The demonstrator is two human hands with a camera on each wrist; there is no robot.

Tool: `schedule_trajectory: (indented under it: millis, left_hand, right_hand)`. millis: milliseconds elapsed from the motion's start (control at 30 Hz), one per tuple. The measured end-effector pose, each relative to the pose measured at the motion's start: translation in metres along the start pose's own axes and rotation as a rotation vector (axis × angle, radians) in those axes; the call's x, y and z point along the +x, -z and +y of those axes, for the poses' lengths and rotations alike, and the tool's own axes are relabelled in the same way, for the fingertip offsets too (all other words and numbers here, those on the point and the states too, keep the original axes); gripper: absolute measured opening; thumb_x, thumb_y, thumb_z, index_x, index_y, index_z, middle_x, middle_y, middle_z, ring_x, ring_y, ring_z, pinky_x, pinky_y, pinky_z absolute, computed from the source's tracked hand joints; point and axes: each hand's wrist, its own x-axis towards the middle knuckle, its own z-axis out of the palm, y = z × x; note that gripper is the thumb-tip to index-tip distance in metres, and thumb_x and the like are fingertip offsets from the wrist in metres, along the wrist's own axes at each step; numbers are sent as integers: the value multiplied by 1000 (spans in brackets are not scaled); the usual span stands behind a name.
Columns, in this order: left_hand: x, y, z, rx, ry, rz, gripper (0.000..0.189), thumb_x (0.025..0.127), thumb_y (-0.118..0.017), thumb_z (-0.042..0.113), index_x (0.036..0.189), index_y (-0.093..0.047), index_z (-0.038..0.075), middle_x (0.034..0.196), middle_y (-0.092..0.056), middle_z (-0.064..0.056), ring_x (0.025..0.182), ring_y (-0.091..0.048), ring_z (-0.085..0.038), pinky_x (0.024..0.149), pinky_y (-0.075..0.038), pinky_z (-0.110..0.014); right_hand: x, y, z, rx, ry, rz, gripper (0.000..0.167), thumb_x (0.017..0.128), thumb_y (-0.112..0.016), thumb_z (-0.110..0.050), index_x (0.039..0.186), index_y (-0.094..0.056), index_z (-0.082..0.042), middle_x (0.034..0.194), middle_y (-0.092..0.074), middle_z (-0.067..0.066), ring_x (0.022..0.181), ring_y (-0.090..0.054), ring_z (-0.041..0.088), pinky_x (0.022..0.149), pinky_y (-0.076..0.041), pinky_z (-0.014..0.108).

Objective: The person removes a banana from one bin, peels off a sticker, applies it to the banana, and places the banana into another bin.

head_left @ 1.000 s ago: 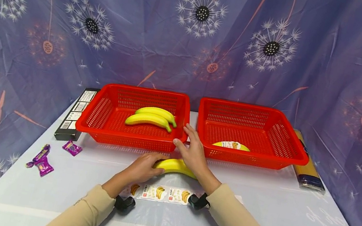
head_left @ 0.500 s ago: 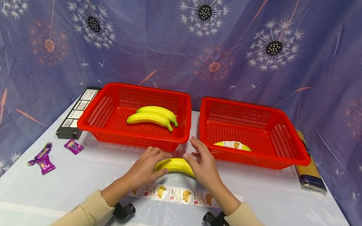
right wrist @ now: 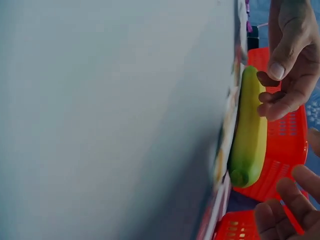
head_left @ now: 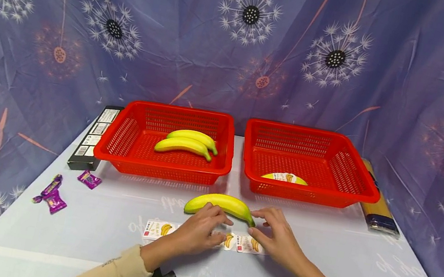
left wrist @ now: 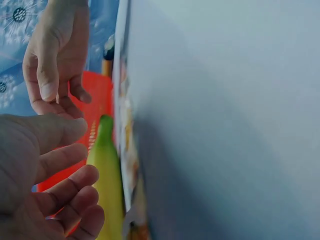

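A yellow banana lies crosswise on the table, its green stem end to the right. In front of it lies a strip of banana-picture stickers, partly covered by my left hand. That hand hovers over the strip with loosely bent fingers; the left wrist view finds nothing between its fingers. My right hand is beside the stem end, thumb and fingers spread apart and holding nothing. From the right wrist, the banana appears between both hands.
Behind are two red baskets: the left one holds two bananas, the right one a stickered banana. Purple wrapped candies and a black box lie left; a yellow packet lies right.
Both hands have come away from the banana. My left hand has moved nearer and right, over the sticker strip; my right hand has moved right and nearer. The banana shows more fully.
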Motion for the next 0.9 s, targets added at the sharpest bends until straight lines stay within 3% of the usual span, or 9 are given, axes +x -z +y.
schedule_trajectory:
  millis: [267, 467, 900]
  left_hand:
    - [1, -12, 4, -28, 5, -61, 26, 81, -71, 20, 106, -70, 15, 95, -58, 1, 92, -45, -10, 84, -41, -23]
    - [3, -19, 3, -38, 20, -89, 25, 80, -74, 22, 104, -71, 16, 90, -56, 2, 86, -41, -6, 75, -36, -17]
    - [3, -23, 5, -4, 31, -101, 27, 79, -74, 22, 105, -71, 15, 91, -54, 3, 85, -40, -6, 73, -35, -16]
  right_hand:
    - [-16, 2, 11, -54, 7, -79, 27, 73, -79, -17, 99, -70, -16, 91, -60, -5, 85, -41, 7, 69, -34, 19]
    - [-19, 1, 19, -137, -6, -177, 29, 73, -79, -21, 100, -69, -19, 90, -56, -10, 88, -39, 2, 71, -37, 21]
    - [-22, -3, 22, -225, 1, -218, 36, 74, -79, -22, 108, -69, -20, 91, -50, -11, 90, -39, 3, 68, -37, 20]
